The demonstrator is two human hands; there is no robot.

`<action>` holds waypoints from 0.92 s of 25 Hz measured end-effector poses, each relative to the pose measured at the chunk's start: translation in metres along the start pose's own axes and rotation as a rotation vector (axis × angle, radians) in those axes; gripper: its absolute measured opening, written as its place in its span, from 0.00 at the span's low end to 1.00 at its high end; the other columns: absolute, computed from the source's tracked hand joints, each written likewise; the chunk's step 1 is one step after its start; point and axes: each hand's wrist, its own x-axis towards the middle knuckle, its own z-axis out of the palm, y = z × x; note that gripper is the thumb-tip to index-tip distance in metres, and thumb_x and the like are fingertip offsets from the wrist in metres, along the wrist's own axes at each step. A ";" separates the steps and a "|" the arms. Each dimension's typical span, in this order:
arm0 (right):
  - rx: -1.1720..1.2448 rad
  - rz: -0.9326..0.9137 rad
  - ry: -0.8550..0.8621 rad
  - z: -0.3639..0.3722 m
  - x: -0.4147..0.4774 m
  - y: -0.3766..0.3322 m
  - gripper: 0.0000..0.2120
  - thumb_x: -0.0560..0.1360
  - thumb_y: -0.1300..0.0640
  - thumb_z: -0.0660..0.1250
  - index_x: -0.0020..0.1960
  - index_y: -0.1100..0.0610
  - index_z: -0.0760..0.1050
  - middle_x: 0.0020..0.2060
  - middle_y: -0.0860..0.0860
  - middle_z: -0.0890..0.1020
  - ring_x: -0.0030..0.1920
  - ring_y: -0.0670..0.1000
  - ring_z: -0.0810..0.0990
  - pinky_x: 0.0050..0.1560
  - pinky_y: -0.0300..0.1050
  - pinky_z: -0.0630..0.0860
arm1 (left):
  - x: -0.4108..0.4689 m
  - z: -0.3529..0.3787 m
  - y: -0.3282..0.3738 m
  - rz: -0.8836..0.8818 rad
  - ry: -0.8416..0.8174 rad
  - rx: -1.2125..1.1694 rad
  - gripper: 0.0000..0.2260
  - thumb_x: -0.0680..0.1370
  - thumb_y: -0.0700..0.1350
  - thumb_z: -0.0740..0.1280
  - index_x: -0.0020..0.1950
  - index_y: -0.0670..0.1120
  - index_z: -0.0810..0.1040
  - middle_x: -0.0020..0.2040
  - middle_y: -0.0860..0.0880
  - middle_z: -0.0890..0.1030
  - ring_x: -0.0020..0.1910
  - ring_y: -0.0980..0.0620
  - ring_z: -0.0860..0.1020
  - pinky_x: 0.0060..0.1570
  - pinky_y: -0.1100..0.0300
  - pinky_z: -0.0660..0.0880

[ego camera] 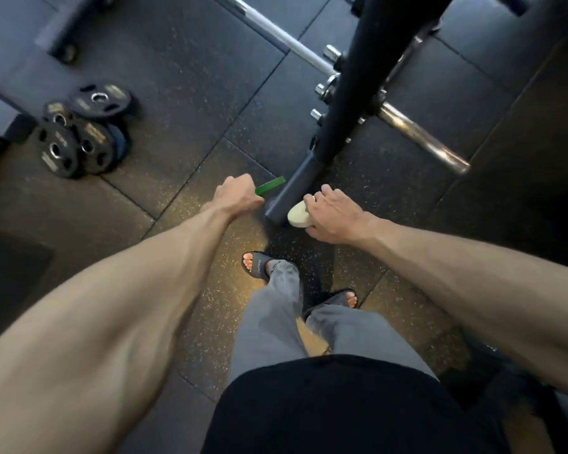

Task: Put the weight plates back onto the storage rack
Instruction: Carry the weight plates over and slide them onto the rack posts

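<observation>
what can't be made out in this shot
Head view:
- green plate: seen edge-on, one end inside the left hand; no weight marking visible.
- cream plate: partly covered by the right hand; no label shows.
- black plates on the floor: overlapping and blurred; count and labels unclear.
- rack upright: top cut off by the upper edge; it hides part of its pegs.
</observation>
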 end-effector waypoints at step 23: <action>0.705 0.640 0.405 -0.015 -0.329 0.312 0.09 0.79 0.57 0.64 0.57 0.59 0.69 0.49 0.61 0.84 0.49 0.64 0.84 0.47 0.59 0.79 | -0.080 0.028 0.509 0.689 0.007 -0.001 0.10 0.75 0.48 0.74 0.48 0.41 0.85 0.38 0.43 0.83 0.36 0.48 0.80 0.41 0.53 0.78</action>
